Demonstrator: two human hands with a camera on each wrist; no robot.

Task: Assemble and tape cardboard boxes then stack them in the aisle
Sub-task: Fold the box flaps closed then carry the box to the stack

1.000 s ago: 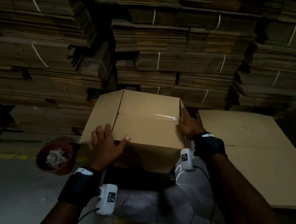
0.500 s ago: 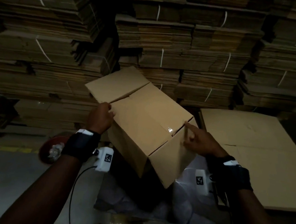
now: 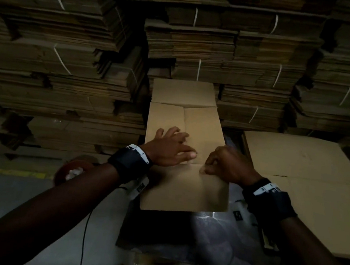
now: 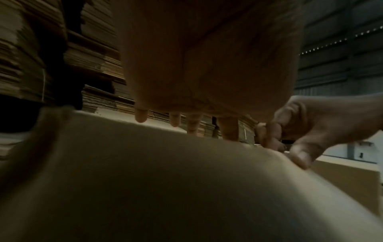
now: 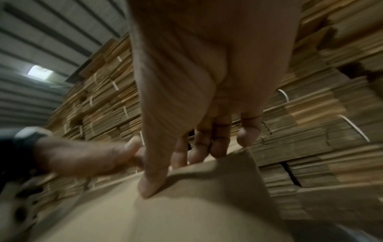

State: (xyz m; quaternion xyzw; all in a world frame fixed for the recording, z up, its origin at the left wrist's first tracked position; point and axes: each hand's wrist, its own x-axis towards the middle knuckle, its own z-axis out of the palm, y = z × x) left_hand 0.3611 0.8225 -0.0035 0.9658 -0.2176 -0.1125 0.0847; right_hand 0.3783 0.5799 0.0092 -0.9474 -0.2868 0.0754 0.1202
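A brown cardboard box (image 3: 185, 187) stands in front of me with its flaps upward. The far flap (image 3: 184, 92) sticks up, and the two inner flaps (image 3: 202, 126) lie folded in. My left hand (image 3: 172, 147) presses flat on the inner flaps with its fingers (image 4: 142, 116) spread. My right hand (image 3: 224, 163) grips the near flap at its fold, thumb (image 5: 151, 185) on top and fingers curled over the edge. A reddish-brown tape roll (image 3: 72, 171) lies to the left, partly hidden behind my left forearm.
Tall stacks of flattened cardboard (image 3: 253, 54) bound with white straps fill the background. A big flat cardboard sheet (image 3: 305, 178) lies to the right. The box rests on a plastic-wrapped surface (image 3: 213, 233). A yellow line (image 3: 14, 172) marks the grey floor at left.
The box was tilted and turned over, so its open flaps now face up. My left hand moved from the box's left side onto the inner flaps, my right hand to the near flap.
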